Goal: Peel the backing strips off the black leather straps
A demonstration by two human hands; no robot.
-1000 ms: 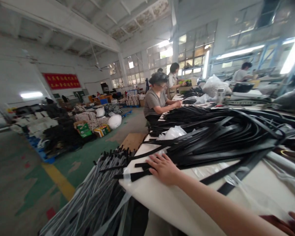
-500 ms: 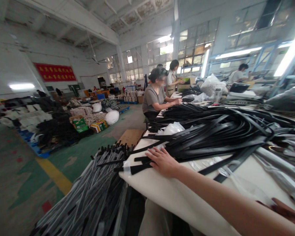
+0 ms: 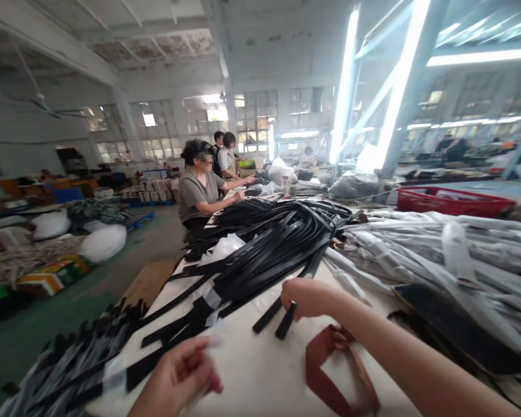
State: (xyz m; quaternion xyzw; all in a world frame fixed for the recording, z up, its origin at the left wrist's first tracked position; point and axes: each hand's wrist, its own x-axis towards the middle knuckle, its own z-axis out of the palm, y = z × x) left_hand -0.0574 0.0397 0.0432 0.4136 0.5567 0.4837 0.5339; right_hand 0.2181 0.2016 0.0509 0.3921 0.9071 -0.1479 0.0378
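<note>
My right hand [image 3: 308,298] is closed around a black strap [image 3: 286,321], whose short end sticks out below the fingers. Beside it another black strap end [image 3: 265,315] rests on the white tabletop [image 3: 243,365]. At the lower left my left hand [image 3: 184,373] is slightly blurred, its fingers half curled and its thumb apart. A whitish bit shows at its index fingertip, too smeared to name. Past both hands spreads a large heap of black straps [image 3: 273,249]. A brown strap loop [image 3: 323,362] lies under my right forearm.
Plastic-wrapped straps [image 3: 417,249] cover the table's right side, with a red crate [image 3: 454,201] behind. Grey-wrapped straps [image 3: 69,359] are stacked off the left edge. Across the heap a seated person [image 3: 200,188] works with both hands. White plastic [image 3: 223,249] lies among the straps.
The view has swung right. My right hand, earlier flat on strap ends at the table's left corner, now grips a black strap farther right. My left hand has come into view.
</note>
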